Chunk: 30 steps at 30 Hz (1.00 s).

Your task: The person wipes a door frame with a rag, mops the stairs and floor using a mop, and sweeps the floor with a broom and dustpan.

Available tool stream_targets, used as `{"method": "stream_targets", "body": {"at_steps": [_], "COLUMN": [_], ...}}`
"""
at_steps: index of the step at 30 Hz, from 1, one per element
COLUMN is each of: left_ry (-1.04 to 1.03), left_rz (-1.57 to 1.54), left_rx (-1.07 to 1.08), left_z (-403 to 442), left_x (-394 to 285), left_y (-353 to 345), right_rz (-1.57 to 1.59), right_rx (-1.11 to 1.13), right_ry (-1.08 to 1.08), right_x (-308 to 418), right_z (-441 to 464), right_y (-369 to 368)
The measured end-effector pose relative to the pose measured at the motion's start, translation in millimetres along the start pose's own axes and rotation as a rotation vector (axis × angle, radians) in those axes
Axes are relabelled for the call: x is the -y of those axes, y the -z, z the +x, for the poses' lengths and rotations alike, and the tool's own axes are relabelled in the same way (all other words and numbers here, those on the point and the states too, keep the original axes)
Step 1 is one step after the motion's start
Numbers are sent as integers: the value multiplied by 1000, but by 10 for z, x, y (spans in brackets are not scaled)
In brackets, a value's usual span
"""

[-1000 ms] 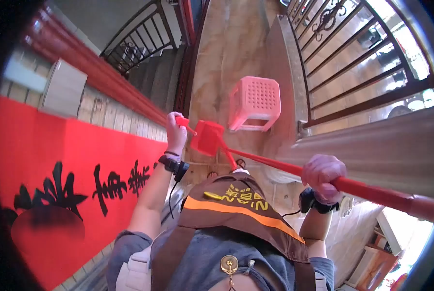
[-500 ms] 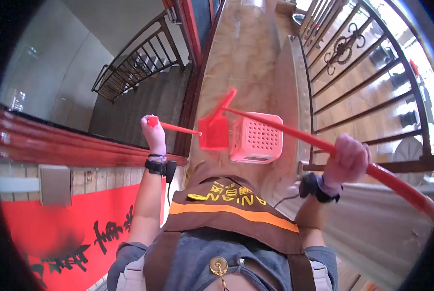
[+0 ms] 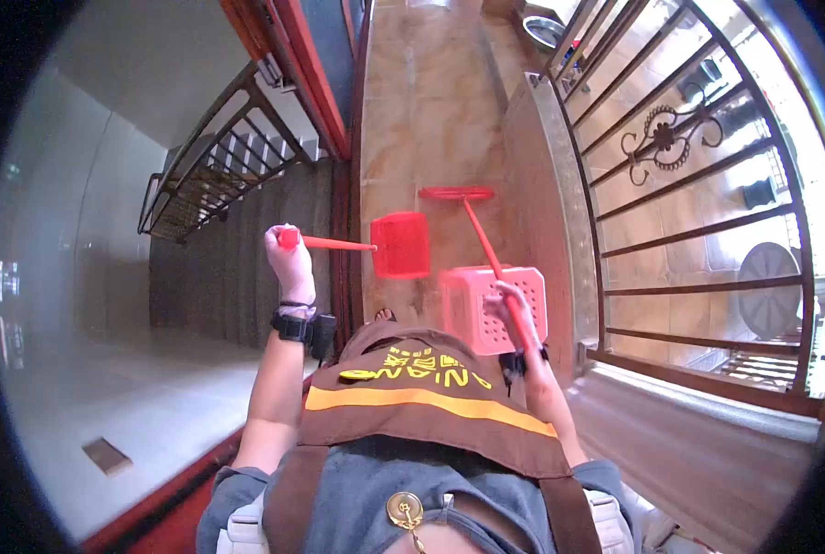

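Since the earlier frame, the long-handled red plastic broom (image 3: 484, 238) has swung inward, its head now crosswise beyond the squarish red plastic dustpan (image 3: 400, 246), itself near the left edge of the tiled floor (image 3: 440, 111). The left hand (image 3: 290, 263) grips the dustpan's handle end, the right hand (image 3: 509, 309) the broom's shaft — both tools probably light and stiff, best held there. Bristles and floor contact — indistinct.

The dustpan (image 3: 400, 246) and the broom (image 3: 484, 242) are both bright red, and the stool (image 3: 488, 334) is pink with rows of round holes. The apron (image 3: 412, 430) is brown, with a yellow-orange stripe (image 3: 431, 409) and bright yellow letters (image 3: 422, 372), and the shirt (image 3: 366, 480) is grey-blue. The floor (image 3: 431, 111) is tan with cloudy patches, and the railing (image 3: 708, 285) is dark brown.
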<state>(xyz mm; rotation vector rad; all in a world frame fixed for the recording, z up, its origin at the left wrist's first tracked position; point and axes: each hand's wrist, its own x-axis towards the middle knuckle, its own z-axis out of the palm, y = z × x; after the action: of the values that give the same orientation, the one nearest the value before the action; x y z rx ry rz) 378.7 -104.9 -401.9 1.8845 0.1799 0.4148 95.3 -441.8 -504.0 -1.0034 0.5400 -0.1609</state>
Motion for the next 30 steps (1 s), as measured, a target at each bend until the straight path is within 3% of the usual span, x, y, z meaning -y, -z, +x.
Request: {"method": "stream_targets", "body": {"at_steps": [3, 5, 7, 8, 9, 11, 14, 15, 17, 19, 22, 24, 26, 30], "left_ry": [-47, -28, -36, -15, 3, 15, 60, 68, 137, 214, 210, 191, 192, 219], "left_rz": [-10, 39, -13, -104, -105, -94, -130, -167, -258, -92, -194, -229, -223, -234], "left_rx": [76, 113, 110, 109, 127, 143, 150, 157, 158, 154, 120, 109, 92, 34], "left_z": [515, 714, 901, 1021, 1177, 1410, 1722, 1826, 2097, 2377, 2727, 3017, 3229, 3625], "left_x": [77, -40, 87, 143, 243, 162, 173, 120, 21, -264, -602, -784, -1022, -1100], "left_y": [-223, -386, -544, -669, -776, -1008, -1243, -1367, -1721, -2122, -2589, -2917, -3254, -3724], "right_rz": [208, 366, 558, 475, 115, -350, -288, -279, -278, -285, -371, -620, -870, -1092], "right_rx": [290, 109, 64, -25, -122, -33, -331, -380, -314, -276, -242, -207, -157, -216], "right_ry": [-320, -482, -582, -538, -492, -511, -492, -564, -490, -584, -722, -580, -319, -579], "right_x": [129, 254, 464, 323, 292, 667, 737, 1122, 828, 256, -719, -649, -144, 1246], "right_z": [-241, -355, -371, -359, -446, -430, -210, -57, 166, 321, 562, 1067, 1738, 3155], "right_y": [-43, -216, -350, -339, -347, -785, -700, -747, -176, 452, 1375, 1406, 966, 39]}}
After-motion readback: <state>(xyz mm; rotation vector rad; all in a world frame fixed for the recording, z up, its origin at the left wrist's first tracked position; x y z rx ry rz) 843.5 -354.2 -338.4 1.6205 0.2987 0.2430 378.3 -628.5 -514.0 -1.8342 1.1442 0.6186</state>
